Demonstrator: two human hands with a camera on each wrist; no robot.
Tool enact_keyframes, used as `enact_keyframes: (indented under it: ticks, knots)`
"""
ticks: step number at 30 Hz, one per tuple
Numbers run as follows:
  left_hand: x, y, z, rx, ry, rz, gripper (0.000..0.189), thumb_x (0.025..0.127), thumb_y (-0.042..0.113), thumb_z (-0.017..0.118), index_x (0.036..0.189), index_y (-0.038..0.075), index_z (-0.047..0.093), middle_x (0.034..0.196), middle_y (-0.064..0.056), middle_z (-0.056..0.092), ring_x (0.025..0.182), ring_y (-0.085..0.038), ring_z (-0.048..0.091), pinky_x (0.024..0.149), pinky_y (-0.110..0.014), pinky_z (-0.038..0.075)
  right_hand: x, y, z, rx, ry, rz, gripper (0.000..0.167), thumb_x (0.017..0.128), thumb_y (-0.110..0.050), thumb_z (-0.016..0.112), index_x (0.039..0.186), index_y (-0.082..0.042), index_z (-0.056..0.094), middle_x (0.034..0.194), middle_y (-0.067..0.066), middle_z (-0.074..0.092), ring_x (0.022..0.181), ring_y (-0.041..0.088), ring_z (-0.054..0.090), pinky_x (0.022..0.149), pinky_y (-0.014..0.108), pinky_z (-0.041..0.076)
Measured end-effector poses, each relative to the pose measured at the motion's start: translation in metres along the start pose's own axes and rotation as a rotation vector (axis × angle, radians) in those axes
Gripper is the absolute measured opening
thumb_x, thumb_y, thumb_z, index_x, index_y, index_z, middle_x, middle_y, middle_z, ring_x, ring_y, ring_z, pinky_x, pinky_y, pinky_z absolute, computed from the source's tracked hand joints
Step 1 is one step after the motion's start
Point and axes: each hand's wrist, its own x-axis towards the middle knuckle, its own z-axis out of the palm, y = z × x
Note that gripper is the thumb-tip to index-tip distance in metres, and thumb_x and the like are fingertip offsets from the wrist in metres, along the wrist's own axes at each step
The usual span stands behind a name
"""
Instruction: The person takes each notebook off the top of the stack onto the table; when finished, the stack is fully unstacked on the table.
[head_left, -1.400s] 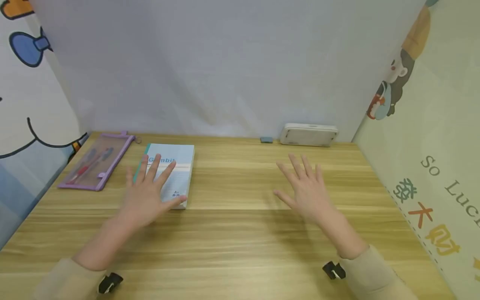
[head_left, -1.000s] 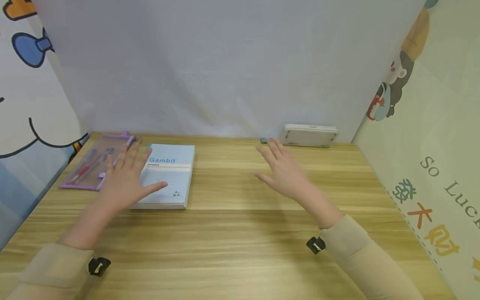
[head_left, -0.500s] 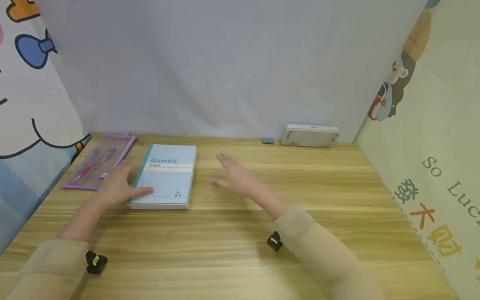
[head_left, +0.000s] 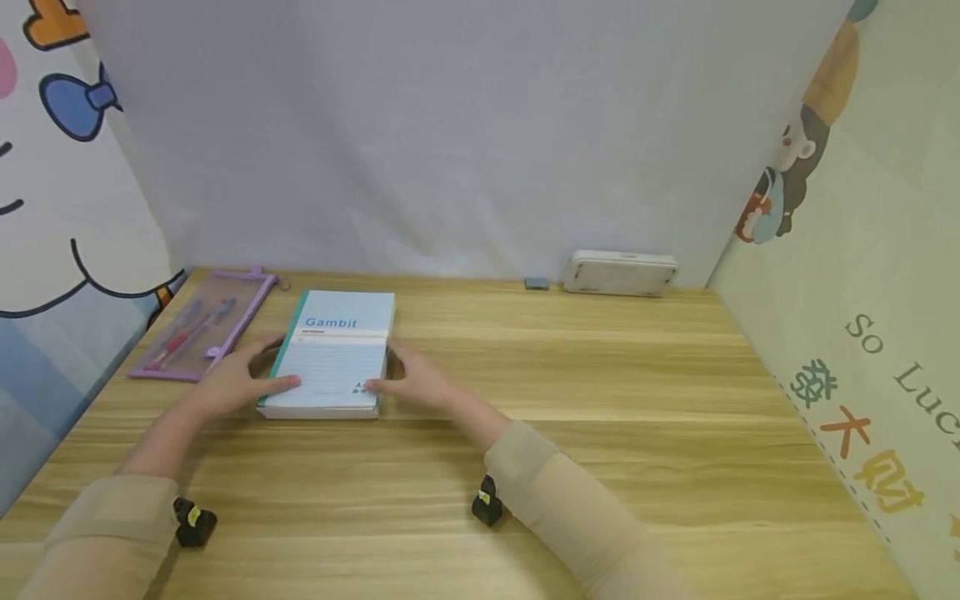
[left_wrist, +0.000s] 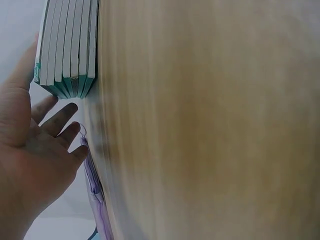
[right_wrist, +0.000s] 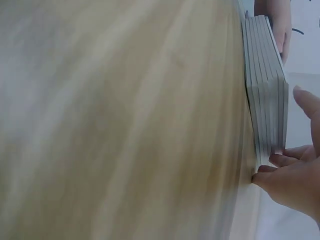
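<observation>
A stack of several notebooks (head_left: 337,354) lies on the wooden table, the top cover pale blue and marked "Gambit". The teal spines (left_wrist: 65,89) face left. My left hand (head_left: 227,385) is at that side, its thumb over the cover and its other fingers spread, with a fingertip right at the spines. On the opposite side, my right hand (head_left: 420,383) has its fingertips (right_wrist: 277,159) at the page edges. Its thumb (right_wrist: 299,97) stands slightly off the cover in the right wrist view.
A purple-edged see-through pouch (head_left: 202,325) with pens lies left of the notebooks, close to my left hand. At the back right are a small grey-blue block (head_left: 536,284) and a white case (head_left: 621,273). A white cloth (head_left: 450,150) hangs behind the table (head_left: 600,367).
Both hands have come down from above the table. My right hand has moved left to the stack, and my left hand has moved off the cover to the spine side. The notebooks have stayed put.
</observation>
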Motion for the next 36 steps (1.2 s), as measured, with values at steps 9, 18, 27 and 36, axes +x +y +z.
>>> enact_keyframes:
  ticks: [9,18,27,36]
  knots:
    - [0.002,0.006,-0.003,-0.003,-0.007,0.008,0.100,0.082,0.057,0.064,0.151,0.006,0.014,0.147,-0.036,0.019,0.130,-0.059,0.020,0.099,-0.071,0.022,0.001,-0.006,0.006,0.054,0.050,0.045,0.092,0.081,-0.036,0.073,0.149,-0.004,0.021,0.154,0.011,0.025,0.141,0.024,0.026,0.113,0.032,0.023]
    - [0.002,0.018,-0.004,-0.040,0.042,0.029,0.103,0.078,0.054,0.070,0.150,0.004,0.017,0.150,-0.031,0.019,0.132,-0.055,0.020,0.100,-0.070,0.021,-0.002,-0.005,0.003,0.099,0.096,0.056,0.093,0.078,-0.029,0.078,0.150,-0.009,0.023,0.153,0.006,0.030,0.140,0.022,0.029,0.112,0.035,0.028]
    - [0.006,0.034,-0.003,-0.054,0.095,0.104,0.101,0.078,0.051,0.072,0.147,-0.004,0.022,0.130,-0.030,0.045,0.122,-0.045,0.039,0.098,-0.062,0.033,-0.009,-0.003,-0.014,0.116,0.139,0.012,0.094,0.079,-0.019,0.078,0.151,-0.012,0.019,0.151,0.003,0.035,0.141,0.021,0.026,0.112,0.037,0.028]
    - [0.009,0.060,0.001,-0.041,0.062,0.173,0.096,0.077,0.052,0.073,0.146,0.001,0.030,0.126,-0.023,0.050,0.124,-0.046,0.038,0.096,-0.063,0.034,-0.025,0.007,-0.045,0.062,0.148,0.002,0.081,0.079,-0.022,0.077,0.147,-0.014,0.033,0.151,0.006,0.034,0.140,0.026,0.029,0.111,0.040,0.028]
